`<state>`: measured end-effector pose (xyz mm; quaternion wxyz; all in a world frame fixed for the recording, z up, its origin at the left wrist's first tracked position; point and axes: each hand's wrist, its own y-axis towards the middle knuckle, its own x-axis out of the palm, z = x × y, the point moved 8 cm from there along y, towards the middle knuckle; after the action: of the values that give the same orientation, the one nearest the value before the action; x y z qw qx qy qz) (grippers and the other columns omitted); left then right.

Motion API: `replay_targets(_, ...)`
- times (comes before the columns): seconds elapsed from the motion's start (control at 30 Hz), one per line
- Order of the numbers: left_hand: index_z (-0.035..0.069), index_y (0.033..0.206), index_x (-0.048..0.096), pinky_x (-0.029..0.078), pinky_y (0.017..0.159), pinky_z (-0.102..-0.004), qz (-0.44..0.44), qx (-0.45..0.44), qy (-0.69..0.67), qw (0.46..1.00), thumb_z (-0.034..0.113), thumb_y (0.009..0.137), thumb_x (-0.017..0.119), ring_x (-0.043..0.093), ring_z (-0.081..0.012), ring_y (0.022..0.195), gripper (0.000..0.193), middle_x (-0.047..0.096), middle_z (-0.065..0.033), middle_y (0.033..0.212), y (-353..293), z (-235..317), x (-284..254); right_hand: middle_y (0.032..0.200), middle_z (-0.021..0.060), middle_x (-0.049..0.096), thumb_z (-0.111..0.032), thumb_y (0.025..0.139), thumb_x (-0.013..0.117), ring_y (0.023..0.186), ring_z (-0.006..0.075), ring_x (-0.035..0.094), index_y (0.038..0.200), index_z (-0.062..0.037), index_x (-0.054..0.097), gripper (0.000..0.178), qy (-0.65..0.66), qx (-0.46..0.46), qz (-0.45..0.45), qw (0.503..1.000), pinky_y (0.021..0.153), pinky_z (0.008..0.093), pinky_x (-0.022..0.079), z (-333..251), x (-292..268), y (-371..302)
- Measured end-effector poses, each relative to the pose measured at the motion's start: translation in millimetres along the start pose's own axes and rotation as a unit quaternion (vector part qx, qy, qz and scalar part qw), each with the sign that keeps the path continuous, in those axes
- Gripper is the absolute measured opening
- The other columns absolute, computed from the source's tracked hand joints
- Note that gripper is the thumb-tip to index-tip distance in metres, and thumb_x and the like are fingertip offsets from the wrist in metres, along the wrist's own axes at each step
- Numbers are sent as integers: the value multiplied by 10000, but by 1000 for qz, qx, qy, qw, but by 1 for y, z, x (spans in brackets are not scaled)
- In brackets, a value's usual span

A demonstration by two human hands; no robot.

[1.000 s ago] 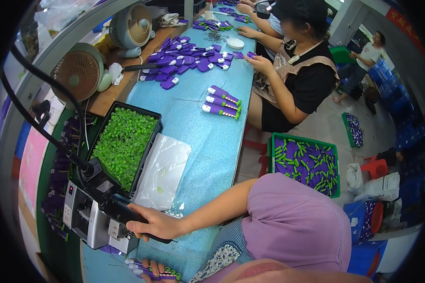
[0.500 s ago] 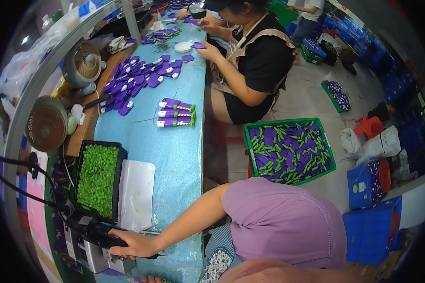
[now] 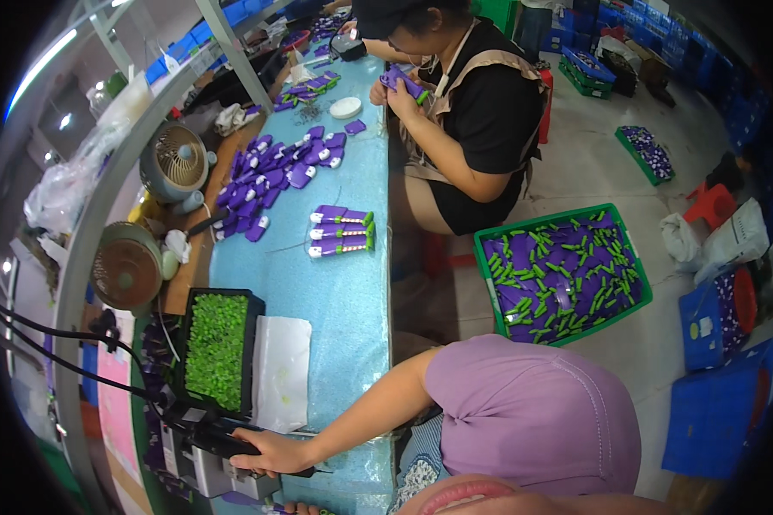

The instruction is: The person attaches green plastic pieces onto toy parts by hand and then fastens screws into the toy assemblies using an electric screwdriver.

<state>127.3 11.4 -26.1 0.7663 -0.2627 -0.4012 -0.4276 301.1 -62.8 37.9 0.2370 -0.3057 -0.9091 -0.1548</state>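
My right hand [image 3: 270, 452] reaches in from the purple sleeve and is closed round the black handle [image 3: 223, 440] of a grey metal bench machine [image 3: 208, 470]. At the bottom edge, only the fingertips of my left hand [image 3: 301, 509] show, bent against a purple piece with green bits [image 3: 270, 508]; the rest is cut off. Behind the machine stands a black tray [image 3: 256, 343] of small green parts [image 3: 217, 348]. A white sheet [image 3: 283, 373] lies beside it. Farther up the blue tabletop [image 3: 339, 335], several purple pieces with white and green ends [image 3: 342, 232] lie in a row.
Across the table, a co-worker in black [image 3: 502, 112] holds a purple piece [image 3: 402, 83]. A purple heap [image 3: 275, 176] and a white dish [image 3: 346, 107] lie nearby. Two fans [image 3: 176, 159] stand at left. A green crate [image 3: 567, 335] of purple and green pieces sits on the floor.
The whole view has shifted, so things sit farther right. My right hand stays on the handle. The co-worker's hands have come together round a purple piece, away from the white dish.
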Motion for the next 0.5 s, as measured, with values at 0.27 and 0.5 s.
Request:
replay_targets(0.27, -2, 1168, 467, 341, 609, -312, 1, -34, -6, 999, 269, 893, 574, 400, -132, 608, 400, 544, -88, 952, -9, -4, 1, 618, 10, 498, -430, 929, 544, 461, 74, 473, 1170, -38, 419, 477, 6, 4, -8, 1000, 459, 221, 395, 2, 3, -1)
replay_targets(0.5, 1, 1085, 487, 334, 603, -299, 9, -26, 9, 1000, 242, 834, 629, 403, -135, 622, 376, 524, -75, 911, -8, -2, -9, 624, 8, 488, -439, 928, 540, 473, 76, 481, 1112, -48, 433, 445, -11, 12, -9, 1000, 466, 227, 405, -5, 0, -3)
